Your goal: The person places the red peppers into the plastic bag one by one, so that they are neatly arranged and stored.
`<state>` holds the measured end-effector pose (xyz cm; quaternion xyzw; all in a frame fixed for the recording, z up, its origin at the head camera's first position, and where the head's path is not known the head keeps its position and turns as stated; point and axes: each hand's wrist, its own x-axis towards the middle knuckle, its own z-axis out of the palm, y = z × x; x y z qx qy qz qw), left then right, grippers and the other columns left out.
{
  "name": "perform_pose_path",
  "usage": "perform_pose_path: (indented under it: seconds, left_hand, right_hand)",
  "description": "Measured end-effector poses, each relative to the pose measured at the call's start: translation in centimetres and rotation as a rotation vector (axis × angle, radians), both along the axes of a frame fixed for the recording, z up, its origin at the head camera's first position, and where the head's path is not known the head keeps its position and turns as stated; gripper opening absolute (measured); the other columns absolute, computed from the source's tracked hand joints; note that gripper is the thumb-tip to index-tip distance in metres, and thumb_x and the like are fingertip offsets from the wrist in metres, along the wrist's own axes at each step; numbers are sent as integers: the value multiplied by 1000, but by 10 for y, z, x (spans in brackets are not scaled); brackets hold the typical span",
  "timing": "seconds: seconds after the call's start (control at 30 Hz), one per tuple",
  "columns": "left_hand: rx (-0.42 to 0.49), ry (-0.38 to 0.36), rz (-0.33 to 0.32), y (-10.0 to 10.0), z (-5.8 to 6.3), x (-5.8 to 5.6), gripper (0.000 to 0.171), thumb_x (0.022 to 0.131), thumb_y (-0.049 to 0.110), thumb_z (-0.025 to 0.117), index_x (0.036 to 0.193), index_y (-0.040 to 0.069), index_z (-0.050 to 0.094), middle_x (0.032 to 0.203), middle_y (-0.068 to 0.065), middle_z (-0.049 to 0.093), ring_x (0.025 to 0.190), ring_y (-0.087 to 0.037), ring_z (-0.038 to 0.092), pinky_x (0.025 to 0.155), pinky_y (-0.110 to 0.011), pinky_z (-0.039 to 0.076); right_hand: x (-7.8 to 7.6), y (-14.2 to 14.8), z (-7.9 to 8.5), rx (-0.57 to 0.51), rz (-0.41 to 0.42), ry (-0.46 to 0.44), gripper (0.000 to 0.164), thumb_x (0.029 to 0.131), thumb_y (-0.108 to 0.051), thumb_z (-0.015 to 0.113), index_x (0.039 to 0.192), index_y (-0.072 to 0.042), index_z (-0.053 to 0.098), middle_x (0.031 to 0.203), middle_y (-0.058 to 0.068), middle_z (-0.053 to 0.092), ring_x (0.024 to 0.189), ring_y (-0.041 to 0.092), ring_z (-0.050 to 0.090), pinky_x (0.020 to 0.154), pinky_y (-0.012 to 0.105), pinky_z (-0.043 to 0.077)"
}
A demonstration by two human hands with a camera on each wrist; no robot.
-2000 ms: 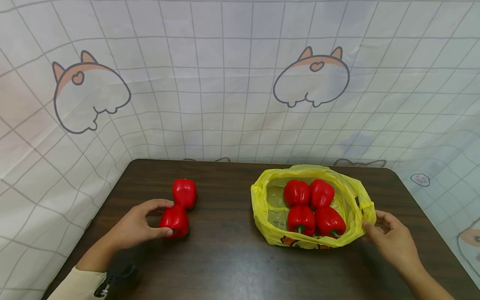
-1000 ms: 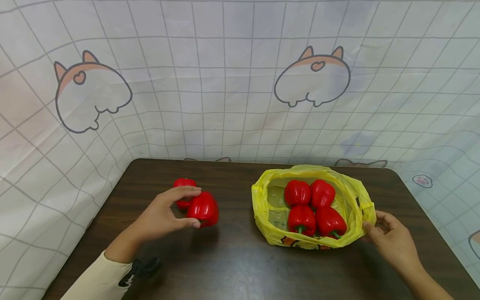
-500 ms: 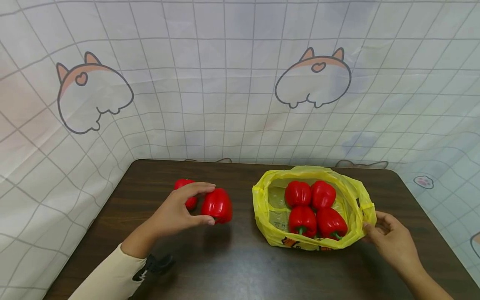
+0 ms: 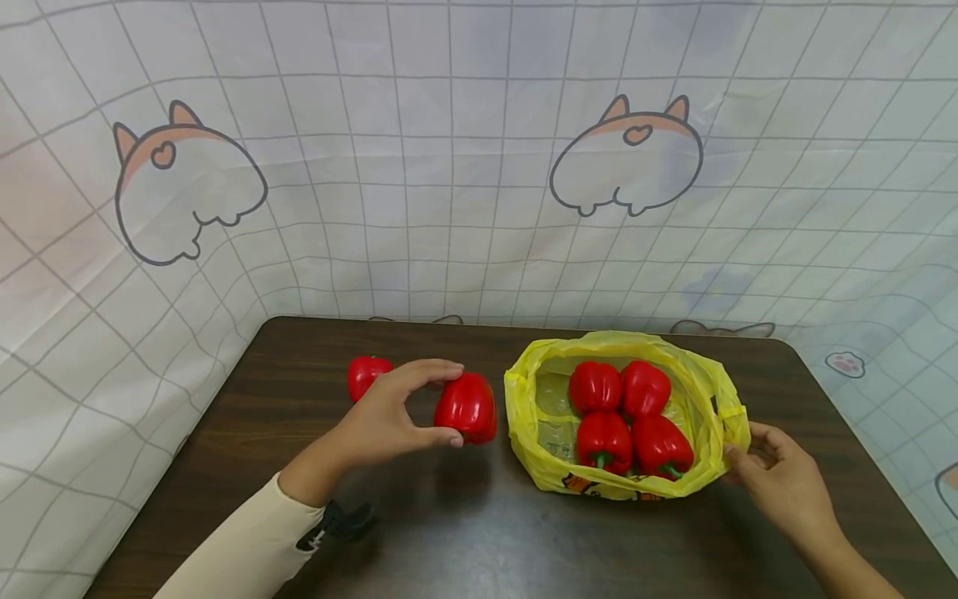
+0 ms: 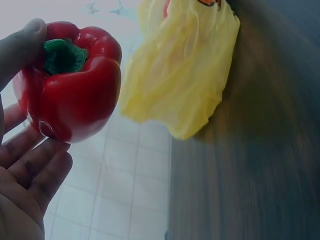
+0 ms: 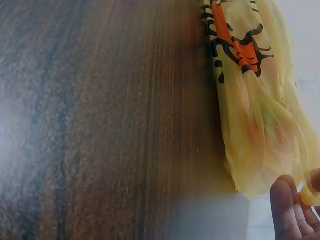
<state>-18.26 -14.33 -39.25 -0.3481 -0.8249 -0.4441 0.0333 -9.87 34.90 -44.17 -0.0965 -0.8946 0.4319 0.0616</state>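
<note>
My left hand (image 4: 389, 420) holds a red bell pepper (image 4: 467, 408) between thumb and fingers, raised over the table just left of the yellow plastic bag (image 4: 524, 453). In the left wrist view the green stem of that bell pepper (image 5: 82, 95) faces the camera. Several red bell peppers (image 4: 603, 441) lie together inside the bag, whose mouth is spread wide. At the bag's right rim, my right hand (image 4: 793, 478) pinches the plastic, as the right wrist view also shows with the fingers (image 6: 284, 205) at the bag. Another bell pepper (image 4: 367, 374) stands behind the left hand, partly covered by it.
The dark wooden table (image 4: 479, 549) carries everything. A white checked cloth (image 4: 419, 166) with cartoon animals hangs behind the table and along both sides. A black strap (image 4: 337, 526) sits at the left sleeve's cuff.
The left hand has lifted one bell pepper from beside the other and carried it rightward toward the bag. The right hand and bag have stayed in place.
</note>
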Motion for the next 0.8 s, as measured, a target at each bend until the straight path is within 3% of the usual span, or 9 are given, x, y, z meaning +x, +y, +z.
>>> perform_pose_path:
  seconds: [0.57,0.8]
  left_hand:
    - [58,26,-101,51,4,-7,73,73,22,95,137,13,63,138,6,60,114,-10,61,96,-33,54]
    - [82,54,-157,71,5,-11,71,75,20,94,137,11,62,137,2,60,119,-12,58,96,-30,54]
  right_hand:
    - [-2,1,1,10,-1,-27,54,104,-26,61,141,11,46,126,34,61,72,18,73,62,32,60]
    - [-2,0,1,13,5,-14,53,104,-24,62,140,11,46,123,34,63,71,18,73,62,32,60]
